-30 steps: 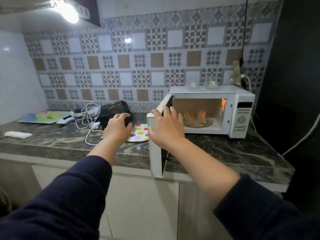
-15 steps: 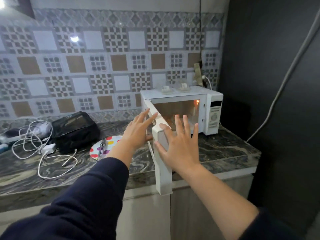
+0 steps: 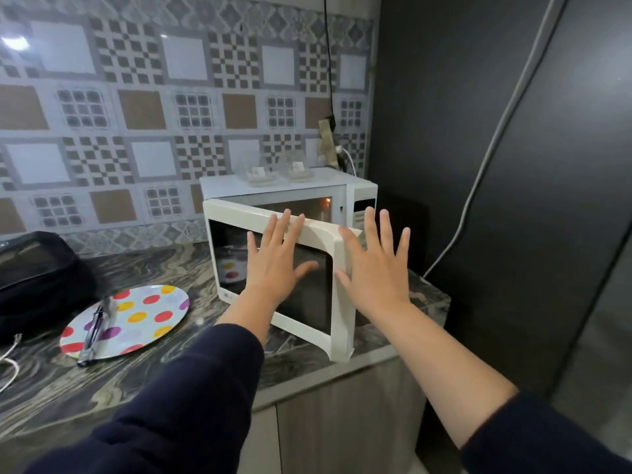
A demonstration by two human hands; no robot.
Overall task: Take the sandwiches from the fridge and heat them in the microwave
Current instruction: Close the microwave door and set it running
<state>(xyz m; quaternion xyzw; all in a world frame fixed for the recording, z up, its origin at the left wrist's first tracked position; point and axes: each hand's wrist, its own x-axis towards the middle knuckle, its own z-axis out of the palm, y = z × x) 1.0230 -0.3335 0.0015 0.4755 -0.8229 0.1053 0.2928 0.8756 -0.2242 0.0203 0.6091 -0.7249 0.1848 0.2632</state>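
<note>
A white boxy microwave oven [image 3: 355, 191] stands at the right end of the dark marbled stone desk [image 3: 143, 364], against the patterned tile wall. Its cream-framed door [image 3: 338, 292] with a dark glass window is swung partly out, leaving a gap through which the lit interior glows; the sandwiches cannot be made out inside. The left hand [image 3: 273, 265] lies flat on the door's glass, fingers spread and straight. The right hand [image 3: 376, 268], also spread with straight fingers, presses on the door's outer edge. Two small clear containers [image 3: 277, 171] sit on the oven's top. Left of the oven, a round polka-dot plate [image 3: 143, 319] carries a dark utensil [image 3: 94, 331], beside a black bag [image 3: 37, 278].
</note>
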